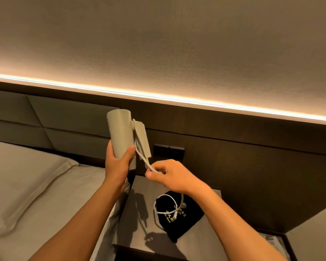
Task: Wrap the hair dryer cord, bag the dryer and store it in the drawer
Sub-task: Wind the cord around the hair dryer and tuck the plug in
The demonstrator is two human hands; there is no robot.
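A pale grey hair dryer (120,132) is held upright in the air, its folded handle (142,141) lying along the barrel's right side. My left hand (117,162) grips the barrel's lower end. A white cord (141,157) runs from the handle down into my right hand (169,175), which pinches it just right of the dryer. The rest of the cord (167,210) loops down below my right wrist and lies over a black drawstring bag (179,215) with gold print. The bag lies flat on the nightstand (139,232).
A bed with pale sheets and a pillow (26,178) fills the left side, touching the nightstand. A dark wall panel with switches (168,150) stands behind the nightstand. A lit strip runs along the wall above. Printed paper (271,242) lies lower right.
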